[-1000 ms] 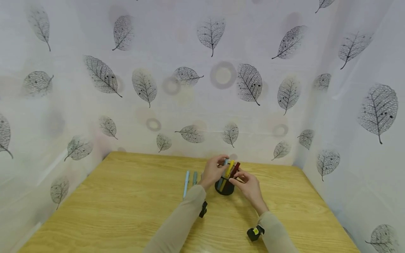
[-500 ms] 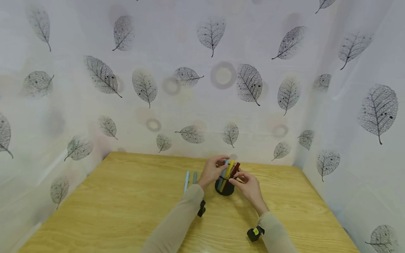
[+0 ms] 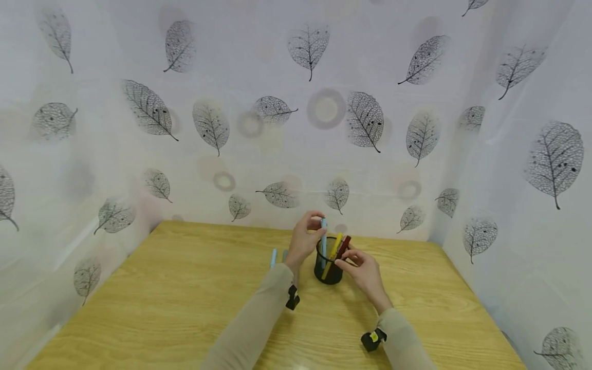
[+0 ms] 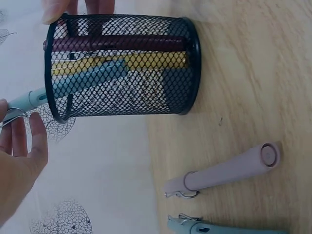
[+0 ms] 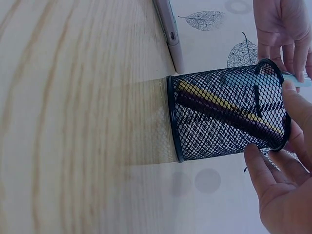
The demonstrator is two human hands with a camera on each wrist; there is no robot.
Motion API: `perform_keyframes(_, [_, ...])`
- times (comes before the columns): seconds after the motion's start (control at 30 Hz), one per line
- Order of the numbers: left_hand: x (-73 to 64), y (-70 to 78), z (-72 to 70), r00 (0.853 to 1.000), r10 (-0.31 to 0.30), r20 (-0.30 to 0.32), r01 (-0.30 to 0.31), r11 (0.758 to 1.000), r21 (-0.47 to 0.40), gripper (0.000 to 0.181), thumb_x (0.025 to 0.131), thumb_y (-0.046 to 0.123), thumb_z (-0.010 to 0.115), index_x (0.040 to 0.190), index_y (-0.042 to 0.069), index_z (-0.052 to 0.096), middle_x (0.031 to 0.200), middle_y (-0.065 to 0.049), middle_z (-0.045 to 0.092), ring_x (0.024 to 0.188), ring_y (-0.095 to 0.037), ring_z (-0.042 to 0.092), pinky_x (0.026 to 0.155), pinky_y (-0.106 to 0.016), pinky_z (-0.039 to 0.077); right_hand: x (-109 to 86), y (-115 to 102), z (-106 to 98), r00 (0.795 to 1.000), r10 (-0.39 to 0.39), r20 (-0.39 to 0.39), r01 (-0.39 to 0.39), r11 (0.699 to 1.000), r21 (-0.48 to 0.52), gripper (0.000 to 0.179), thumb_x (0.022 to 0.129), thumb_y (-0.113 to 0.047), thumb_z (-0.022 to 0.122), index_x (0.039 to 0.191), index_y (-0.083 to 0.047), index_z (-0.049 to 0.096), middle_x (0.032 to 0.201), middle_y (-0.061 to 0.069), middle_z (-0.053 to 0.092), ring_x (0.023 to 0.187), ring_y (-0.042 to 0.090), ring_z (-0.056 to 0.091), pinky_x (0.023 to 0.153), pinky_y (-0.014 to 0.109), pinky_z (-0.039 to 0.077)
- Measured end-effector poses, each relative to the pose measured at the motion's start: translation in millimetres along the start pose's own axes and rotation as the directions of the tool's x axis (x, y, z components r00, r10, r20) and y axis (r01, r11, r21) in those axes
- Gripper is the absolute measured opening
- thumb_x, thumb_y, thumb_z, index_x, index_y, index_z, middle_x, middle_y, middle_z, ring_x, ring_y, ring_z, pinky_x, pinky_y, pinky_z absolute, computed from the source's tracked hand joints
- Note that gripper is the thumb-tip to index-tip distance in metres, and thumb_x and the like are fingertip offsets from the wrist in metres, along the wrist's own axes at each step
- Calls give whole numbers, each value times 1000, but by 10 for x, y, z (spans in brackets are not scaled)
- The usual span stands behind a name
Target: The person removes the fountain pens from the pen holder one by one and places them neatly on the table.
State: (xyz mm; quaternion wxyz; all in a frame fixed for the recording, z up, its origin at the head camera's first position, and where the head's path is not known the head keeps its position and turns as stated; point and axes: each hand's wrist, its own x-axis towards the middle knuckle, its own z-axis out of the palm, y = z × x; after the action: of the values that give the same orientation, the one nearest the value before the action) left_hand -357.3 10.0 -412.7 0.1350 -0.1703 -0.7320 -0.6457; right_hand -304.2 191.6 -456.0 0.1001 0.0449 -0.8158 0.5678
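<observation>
In the head view, my left hand [image 3: 302,241] pinches a light blue pen [image 3: 324,231] by its clip end. Its lower part is still inside the black mesh pen cup [image 3: 329,275], tilted behind the mesh in the left wrist view. A yellow pen [image 3: 336,246] and a dark red pen [image 3: 344,246] lean in the same cup. My right hand [image 3: 366,273] grips the cup near its rim from the right, thumb and fingers spread around the wall. The cup stands upright on the table.
Left of the cup, a light blue pen [image 3: 274,258] and a grey-green pen [image 3: 284,254] lie on the wooden table [image 3: 185,288], partly behind my left arm. A mauve pen [image 4: 229,170] lies beside them. A leaf-print curtain [image 3: 222,174] encloses the table's back and sides.
My left hand has risen and shifted slightly left, drawing the light blue pen higher and more upright in the cup. My right hand and the cup stay in place.
</observation>
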Motion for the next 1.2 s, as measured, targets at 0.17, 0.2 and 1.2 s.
perform_keyframes(0.17, [33,18,-31,1000,-5,-9,4,999,-47,19,92,-1,64,107,7,55,101,-18,68,92,-21,64,75,-35,60,12,23,10,1000,-8,-2,8,1000,-7,25,84,-21,79,98,-3,68,147,14,49,127,34,55,101,47,50])
perform_keyframes(0.2, [40,12,-40,1000,3,-7,-3,999,-48,16,92,-1,64,104,6,55,101,-18,68,92,-21,64,76,-35,60,12,23,11,1000,-7,-2,7,1000,-8,25,84,-22,79,98,-4,68,147,14,49,127,34,55,101,47,50])
perform_keyframes(1.2, [101,42,-415,995,35,-97,-37,999,-23,49,83,1,75,128,11,58,115,-11,63,104,-27,63,82,-31,58,36,60,-3,1000,-21,11,20,999,48,27,82,-17,81,97,1,66,147,16,48,127,35,55,96,37,53])
